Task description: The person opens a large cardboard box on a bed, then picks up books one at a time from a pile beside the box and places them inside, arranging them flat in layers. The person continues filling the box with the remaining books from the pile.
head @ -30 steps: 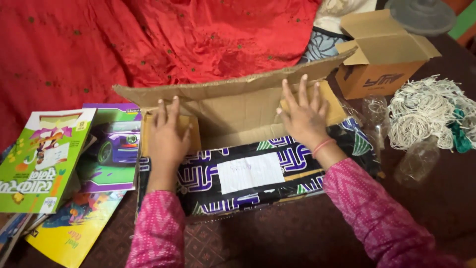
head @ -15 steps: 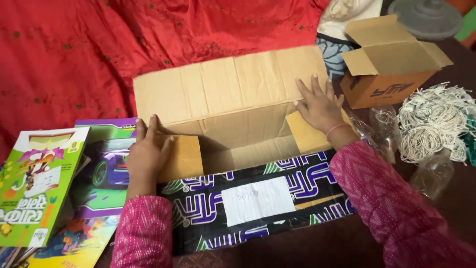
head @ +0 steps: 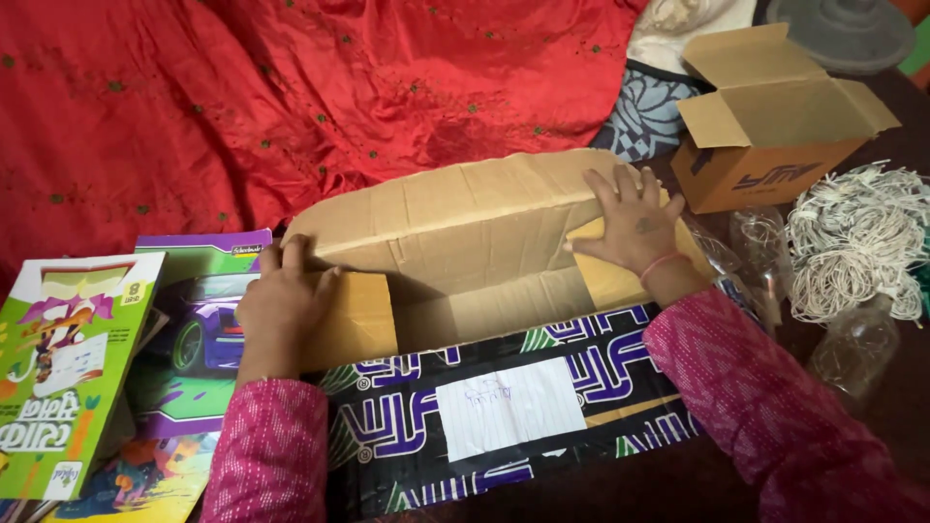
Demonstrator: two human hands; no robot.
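Observation:
A large cardboard box (head: 465, 291) lies in front of me, its near side covered in black patterned tape with a white label (head: 509, 419). My left hand (head: 281, 300) presses flat on the box's left side flap. My right hand (head: 635, 228) lies spread on the right side flap, fingers against the raised back flap (head: 455, 208). Between the two hands the box's inside shows brown and bare. Both arms wear pink patterned sleeves.
Colourful books (head: 73, 368) are stacked at the left. A smaller open cardboard box (head: 775, 126) stands at the back right, with a heap of white cord (head: 852, 242) and clear plastic bottles (head: 857, 344) beside it. Red cloth (head: 291, 97) covers the back.
The back flap has swung up from over the opening. Both hands have moved from that flap onto the side flaps and now press them down inward.

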